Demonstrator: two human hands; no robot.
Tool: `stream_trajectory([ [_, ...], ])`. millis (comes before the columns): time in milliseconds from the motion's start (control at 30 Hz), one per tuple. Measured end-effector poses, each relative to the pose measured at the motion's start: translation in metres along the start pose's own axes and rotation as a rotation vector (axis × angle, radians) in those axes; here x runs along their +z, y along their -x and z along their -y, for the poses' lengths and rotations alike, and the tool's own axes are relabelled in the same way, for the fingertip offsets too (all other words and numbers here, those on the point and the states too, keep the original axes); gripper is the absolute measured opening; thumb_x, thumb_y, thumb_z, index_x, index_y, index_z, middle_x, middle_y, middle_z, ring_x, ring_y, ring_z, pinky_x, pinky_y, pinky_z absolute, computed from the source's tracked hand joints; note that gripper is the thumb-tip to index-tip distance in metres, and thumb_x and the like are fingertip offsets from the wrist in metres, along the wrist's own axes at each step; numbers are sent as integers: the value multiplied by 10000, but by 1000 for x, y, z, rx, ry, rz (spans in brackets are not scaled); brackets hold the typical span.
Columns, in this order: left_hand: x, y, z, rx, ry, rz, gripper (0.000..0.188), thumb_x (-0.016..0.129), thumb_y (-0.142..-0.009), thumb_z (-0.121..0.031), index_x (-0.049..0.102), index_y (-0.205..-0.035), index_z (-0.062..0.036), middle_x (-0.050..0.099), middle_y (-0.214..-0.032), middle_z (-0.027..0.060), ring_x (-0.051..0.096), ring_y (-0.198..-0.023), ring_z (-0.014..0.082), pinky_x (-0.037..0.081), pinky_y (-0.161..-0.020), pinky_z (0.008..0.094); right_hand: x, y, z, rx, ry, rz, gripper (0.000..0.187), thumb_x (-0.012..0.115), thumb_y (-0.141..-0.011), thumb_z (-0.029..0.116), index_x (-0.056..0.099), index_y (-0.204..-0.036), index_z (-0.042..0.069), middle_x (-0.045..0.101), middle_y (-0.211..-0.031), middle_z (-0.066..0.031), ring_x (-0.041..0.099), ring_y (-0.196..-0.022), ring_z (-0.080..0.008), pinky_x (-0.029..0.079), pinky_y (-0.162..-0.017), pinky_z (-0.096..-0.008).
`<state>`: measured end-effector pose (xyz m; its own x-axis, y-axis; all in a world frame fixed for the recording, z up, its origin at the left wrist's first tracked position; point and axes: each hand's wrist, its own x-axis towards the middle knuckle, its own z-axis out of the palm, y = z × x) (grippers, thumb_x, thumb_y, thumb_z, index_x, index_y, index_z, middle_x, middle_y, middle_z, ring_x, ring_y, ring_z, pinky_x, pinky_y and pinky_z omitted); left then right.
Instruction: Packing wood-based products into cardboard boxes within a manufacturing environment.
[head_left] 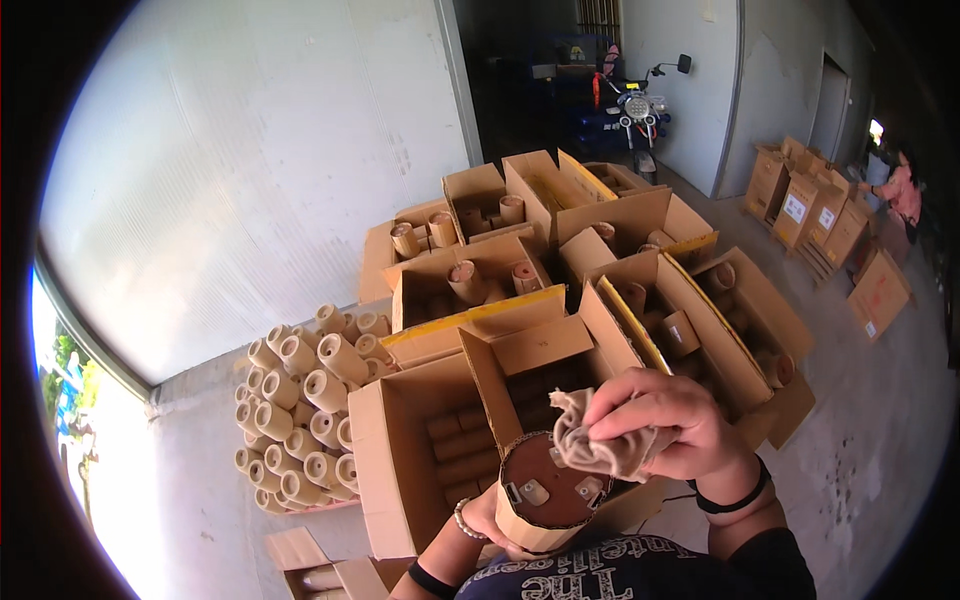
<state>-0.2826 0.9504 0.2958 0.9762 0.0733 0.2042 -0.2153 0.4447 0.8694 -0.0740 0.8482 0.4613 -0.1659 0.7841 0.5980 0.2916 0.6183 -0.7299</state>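
Observation:
My left hand (486, 516) is wrapped round the side of a short cylinder (540, 470), close in front of my body. Pale, faceted sides ring its reddish-brown round end, which faces up and carries small metal-looking pieces near the rim. A crumpled beige-brown cloth (600, 442) is bunched in the fingers of my right hand (668, 415). The cloth hangs over the right part of the cylinder's end; whether it touches cannot be made out. Just beyond, an open cardboard box (385, 455) has brown tubes lying in rows inside.
Several more open cardboard boxes (480, 312) with tan cylinders spread ahead. To the left, many tan hollow cylinders (300, 400) are piled up. A small box (295, 550) sits at lower left. Farther off are a motorcycle (638, 108), stacked cartons (800, 210) and a person (900, 190).

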Motion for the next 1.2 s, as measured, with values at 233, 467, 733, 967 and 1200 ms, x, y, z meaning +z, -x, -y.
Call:
stream_trajectory([
  [233,-11,5,-19,-136,232,158,1094,852,-376,-239,265,-1265,12,420,-1220,113,410,-1125,220,317,-955,331,43,-32,0,-119,181,314,357,663,-603,17,568,-937,103,494,-891,-70,521,-791,-233,435,-702,-321],
  [467,-12,-2,-17,-127,292,268,1015,832,-417,-222,304,-1252,8,429,-1213,137,425,-1108,243,291,-966,364,46,-43,5,-49,572,291,295,642,-601,8,586,-882,75,510,-828,-58,552,-753,-218,462,-645,-301],
  [733,-12,5,-25,-41,326,79,1079,843,-416,-299,259,-1271,3,414,-1224,138,410,-1121,241,308,-952,361,32,-41,11,199,438,257,326,631,-603,-50,597,-910,55,526,-846,-67,562,-739,-215,450,-633,-283],
  [967,-41,9,-6,-110,271,181,1036,834,-424,-209,275,-1266,20,403,-1232,169,402,-1134,289,302,-951,405,25,-41,-16,200,463,247,188,614,-654,3,586,-837,35,537,-800,-97,560,-726,-261,446,-639,-310],
  [1200,-35,15,4,17,454,-23,888,695,-569,-396,288,-1254,-2,428,-1193,180,456,-1068,296,361,-911,397,19,1,-28,323,402,-123,287,564,-615,-77,594,-882,24,553,-840,-68,557,-766,-190,435,-685,-268],
])
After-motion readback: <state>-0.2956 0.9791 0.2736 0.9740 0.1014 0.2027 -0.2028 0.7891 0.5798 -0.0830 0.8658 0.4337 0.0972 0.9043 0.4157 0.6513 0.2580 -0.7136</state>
